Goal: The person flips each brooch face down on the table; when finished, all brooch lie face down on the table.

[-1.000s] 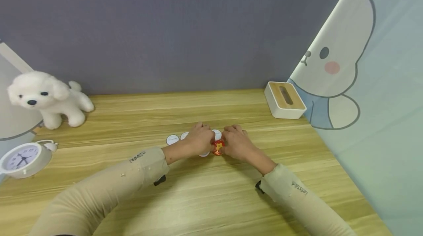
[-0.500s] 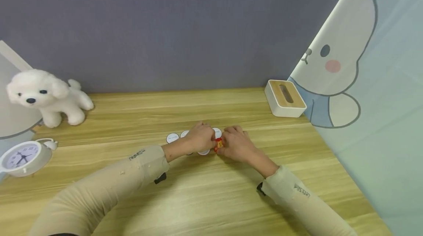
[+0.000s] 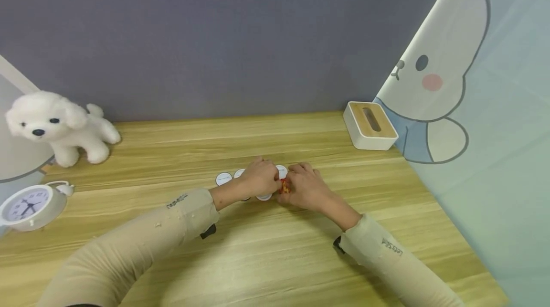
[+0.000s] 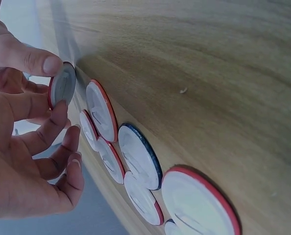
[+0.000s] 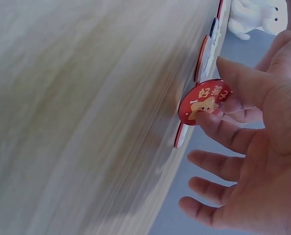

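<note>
A round red pin badge [image 5: 206, 104] with a yellow cartoon animal and gold characters is held up on edge between both hands. Its pale back with the pin [image 4: 63, 87] faces the left wrist camera. My left hand [image 3: 259, 178] pinches the badge at its edge with the fingertips. From the other side, my right hand [image 3: 308, 186] grips it, index finger on the printed face. In the head view only a small red part of the badge shows between the hands. Close by, several badges [image 4: 140, 155] lie face down, pin backs up, partly hidden under the left hand in the head view.
A white plush dog [image 3: 64, 125] and a white alarm clock [image 3: 32, 206] stand at the left of the wooden table [image 3: 258, 259]. A white tissue box with a wooden lid [image 3: 370, 125] sits at the back right, beside a curtain with a cartoon animal.
The red badge has turned from facing the head camera to a steeper tilt, showing less of its face. The right hand has shifted slightly around it; the left hand barely moves.
</note>
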Available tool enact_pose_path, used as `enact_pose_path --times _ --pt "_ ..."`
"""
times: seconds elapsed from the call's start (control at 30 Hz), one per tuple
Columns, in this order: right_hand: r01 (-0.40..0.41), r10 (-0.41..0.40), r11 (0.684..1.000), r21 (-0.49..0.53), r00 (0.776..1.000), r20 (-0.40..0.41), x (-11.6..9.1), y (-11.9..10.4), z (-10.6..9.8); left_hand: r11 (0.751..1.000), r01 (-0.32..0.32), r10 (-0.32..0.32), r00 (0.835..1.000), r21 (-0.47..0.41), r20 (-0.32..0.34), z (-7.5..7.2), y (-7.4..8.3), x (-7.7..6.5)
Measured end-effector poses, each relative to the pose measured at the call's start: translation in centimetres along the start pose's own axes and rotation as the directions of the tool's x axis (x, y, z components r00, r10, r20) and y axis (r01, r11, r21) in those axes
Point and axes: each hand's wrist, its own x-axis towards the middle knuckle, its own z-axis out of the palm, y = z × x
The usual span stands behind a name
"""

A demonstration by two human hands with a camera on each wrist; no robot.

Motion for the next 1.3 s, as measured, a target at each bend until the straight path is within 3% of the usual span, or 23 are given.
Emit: enact_pose_path --times 0.4,0.7,0.97,1.3 --pt "-0.013 0.012 0.999 0.040 1.000 0.016 -0.4 0.0 -0.4 1.000 -0.014 0.014 1.000 0.021 -0.020 -0.2 -0.1 -0.1" --pt "-0.028 0.028 1.000 -0.001 0.999 -0.037 -0.4 0.3 -0.9 0.999 -0.041 0.042 0.999 0.029 -0.027 -0.7 -0.3 -0.3" --pt "-0.025 0.025 1.000 -0.015 1.000 -0.015 -0.1 0.9 -1.4 1.000 -0.010 0.010 1.000 0.025 -0.013 -0.5 -0.2 -0.2" --pt "-0.046 0.046 0.997 0.056 0.999 0.007 1.0 1.2 -1.7 0.995 -0.077 0.079 0.997 0.069 -0.022 -0.4 -0.4 0.1"
